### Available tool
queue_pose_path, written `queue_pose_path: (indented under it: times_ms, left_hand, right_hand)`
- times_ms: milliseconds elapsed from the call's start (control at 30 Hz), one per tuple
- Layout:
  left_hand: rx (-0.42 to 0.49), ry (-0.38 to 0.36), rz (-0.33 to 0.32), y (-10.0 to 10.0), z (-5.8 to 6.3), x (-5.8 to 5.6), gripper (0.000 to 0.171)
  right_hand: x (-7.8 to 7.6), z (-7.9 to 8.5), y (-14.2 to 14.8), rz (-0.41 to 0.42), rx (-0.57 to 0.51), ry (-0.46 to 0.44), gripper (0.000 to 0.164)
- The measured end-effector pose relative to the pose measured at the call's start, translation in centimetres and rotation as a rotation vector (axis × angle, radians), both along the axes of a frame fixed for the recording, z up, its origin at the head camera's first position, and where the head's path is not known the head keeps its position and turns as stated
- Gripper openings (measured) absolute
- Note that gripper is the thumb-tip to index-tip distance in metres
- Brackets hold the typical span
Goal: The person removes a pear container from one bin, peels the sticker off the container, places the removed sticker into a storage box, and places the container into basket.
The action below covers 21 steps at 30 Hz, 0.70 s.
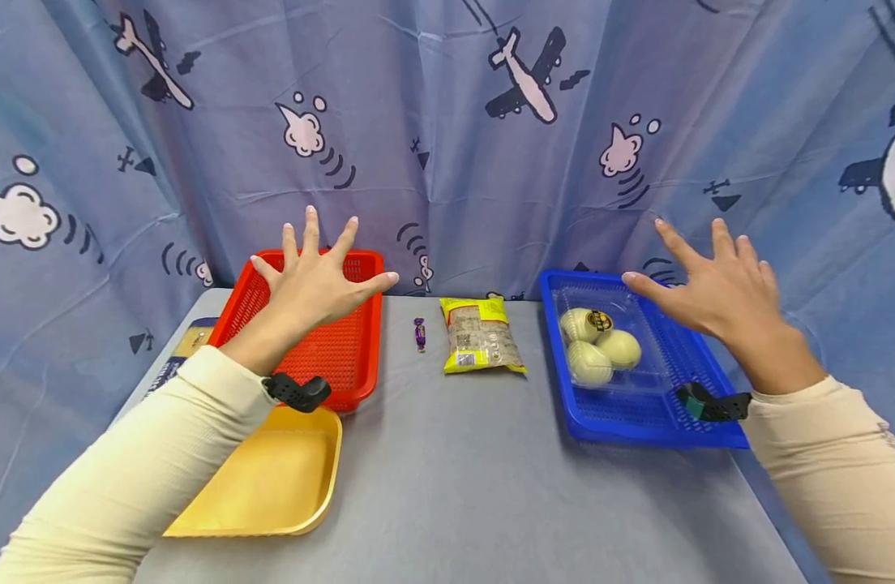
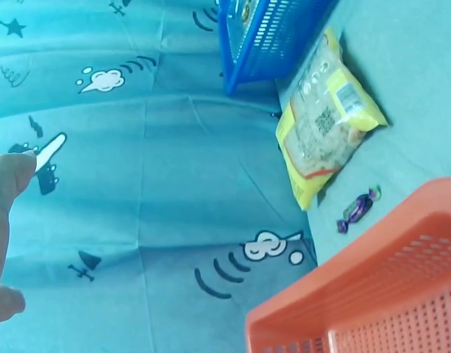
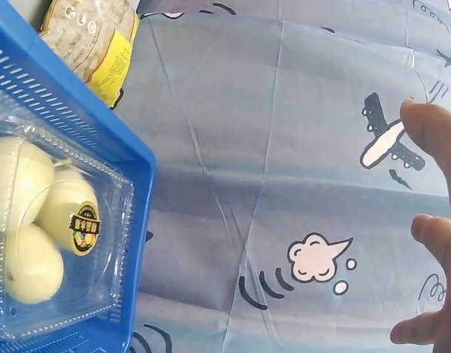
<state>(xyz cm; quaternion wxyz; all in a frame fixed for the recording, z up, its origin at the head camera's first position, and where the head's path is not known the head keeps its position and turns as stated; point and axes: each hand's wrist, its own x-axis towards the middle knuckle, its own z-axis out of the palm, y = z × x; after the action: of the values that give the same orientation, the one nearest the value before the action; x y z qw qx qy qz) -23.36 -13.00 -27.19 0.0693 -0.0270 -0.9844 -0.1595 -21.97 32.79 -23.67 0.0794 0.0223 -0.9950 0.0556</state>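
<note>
Holding the left hand (image 1: 312, 284) in the air, fanning straight fingers apart and overlapping the far end of the red basket (image 1: 341, 353) in the head view. Holding the right hand (image 1: 725, 288) in the air near the blue basket (image 1: 623, 432), likewise spreading thumb and fingers apart. Showing, at the left of the smooth grey table (image 1: 447, 470), the red basket as a rectangular, perforated plastic form with rounded corners. Showing just before it a shallow, smooth-walled yellow tray (image 1: 272, 478), partly hidden behind the left sleeve (image 1: 163, 438) of cream fabric. Showing, at the right, the blue basket with slotted plastic walls, containing a clear box (image 1: 640, 377) of thin, shiny plastic with beaded edges. Displaying inside this box three pale, smooth, rounded fruits (image 1: 618, 349), including one bearing a black-and-gold label (image 1: 600, 320). Locating between both baskets a plump, crinkled packet (image 1: 484, 337) with yellow ends, lying flat. Locating left of the packet a small candy (image 1: 420, 334) in glossy, twisted purple wrapping. Facing a softly folded blue curtain (image 1: 433, 122) printed with aeroplanes and clouds.
</note>
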Motion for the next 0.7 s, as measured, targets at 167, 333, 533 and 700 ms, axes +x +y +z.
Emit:
queue_pose_path:
  times_ms: [167, 333, 533, 700]
  left_hand:
    - [-0.001, -0.008, -0.003, 0.6, -0.7, 0.0, 0.103]
    - [-0.013, -0.027, -0.002, 1.1, -1.2, 0.0, 0.104]
    - [0.0, -0.03, -0.01, 1.9, -1.5, 0.0, 0.104]
    - [0.009, -0.029, -0.021, 2.9, -1.9, 0.1, 0.101]
  right_hand:
    - [0.0, -0.4, 0.5, 0.003, 0.0, -0.005, 0.086]
    - [0.0, -0.6, 0.7, 0.002, -0.006, -0.006, 0.086]
    - [0.1, -0.9, 1.2, -0.002, -0.007, -0.005, 0.087]
    - [0.1, -1.0, 1.5, 0.001, -0.016, -0.002, 0.087]
